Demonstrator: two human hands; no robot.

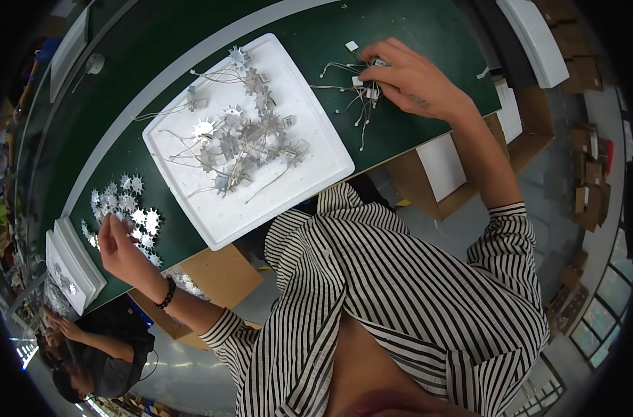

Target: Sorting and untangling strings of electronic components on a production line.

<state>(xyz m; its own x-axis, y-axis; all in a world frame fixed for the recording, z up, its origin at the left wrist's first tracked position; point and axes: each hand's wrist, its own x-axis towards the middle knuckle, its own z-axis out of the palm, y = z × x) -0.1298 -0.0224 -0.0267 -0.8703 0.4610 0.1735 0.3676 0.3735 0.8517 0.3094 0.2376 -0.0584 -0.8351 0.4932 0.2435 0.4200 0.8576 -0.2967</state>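
Silver toothed discs point(125, 208) lie piled on the green table point(414, 28); the left hand point(118, 247) pinches at them, grip unclear. Across the white tray point(309, 177), the right hand point(407, 76), fingers curled, rests on thin wired connectors point(361, 87), which look liable to tangle and drag neighbours off the edge

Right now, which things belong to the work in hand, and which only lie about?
In hand: left hand at silver star-shaped parts; right hand on wired connectors; white tray holding wired star parts.
Lying about: cardboard boxes; white trays at left.
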